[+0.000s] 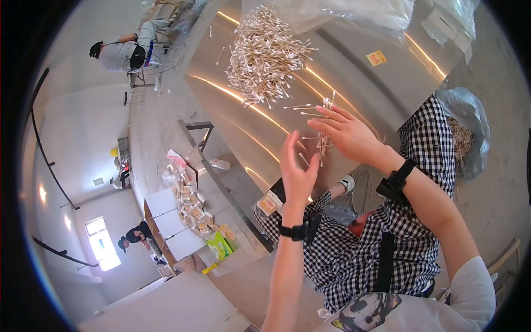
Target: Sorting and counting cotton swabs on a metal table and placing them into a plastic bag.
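A loose bunch of cotton swabs (323,143) lies between my two hands near the table's front edge, a few swabs pointing off to the left. My right hand (349,131) reaches over the bunch with its fingers stretched out and touching the swabs; its thumb is hidden. On the bunch's other side is my left hand (298,172), slightly blurred, thumb and fingers apart, palm turned toward the swabs. Farther up the shiny metal table (354,72) sits a big heap of cotton swabs (265,58), with a couple of stray ones at its left.
A small yellow card (376,58) and clear plastic bags (365,12) lie on the table. A small box (270,203) is by my left wrist. At left, another table holds many small packs (193,207) and a green packet (219,246). A bag of swabs (462,135) stands right. Several people are farther off.
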A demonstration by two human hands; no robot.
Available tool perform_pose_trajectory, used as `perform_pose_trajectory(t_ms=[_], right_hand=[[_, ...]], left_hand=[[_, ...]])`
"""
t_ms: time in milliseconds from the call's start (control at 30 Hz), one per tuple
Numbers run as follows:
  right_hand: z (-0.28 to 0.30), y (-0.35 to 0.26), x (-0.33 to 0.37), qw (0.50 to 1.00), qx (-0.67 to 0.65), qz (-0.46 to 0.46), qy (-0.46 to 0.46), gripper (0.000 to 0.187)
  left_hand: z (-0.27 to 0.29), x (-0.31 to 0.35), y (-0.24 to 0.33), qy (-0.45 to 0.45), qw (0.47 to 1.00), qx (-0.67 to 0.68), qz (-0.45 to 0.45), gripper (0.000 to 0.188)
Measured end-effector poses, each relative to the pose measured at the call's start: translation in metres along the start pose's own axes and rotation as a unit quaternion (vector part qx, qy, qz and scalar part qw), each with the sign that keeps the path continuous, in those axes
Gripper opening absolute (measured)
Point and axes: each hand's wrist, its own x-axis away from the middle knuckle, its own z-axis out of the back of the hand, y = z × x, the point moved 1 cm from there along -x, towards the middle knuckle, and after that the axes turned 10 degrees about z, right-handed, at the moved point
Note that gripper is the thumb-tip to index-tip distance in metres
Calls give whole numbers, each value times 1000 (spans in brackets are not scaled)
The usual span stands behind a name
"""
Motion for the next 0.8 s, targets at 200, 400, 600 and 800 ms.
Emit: perform_pose_trajectory(t_ms=[200,400,600,800], right_hand=[[-6,2,0,1000,10,21,6,37],[-4,2,1,999,17,32,3,26],[4,-5,0,998,-17,55,-18,37],[1,-3,4,997,-7,64,-50,38]], left_hand=[[18,53,-27,70,966,42,244,37],[0,50,-8,36,979,22,199,27],[-3,26,-18,58,977,-7,205,20],[-2,3,-31,96,978,-13,187,20]])
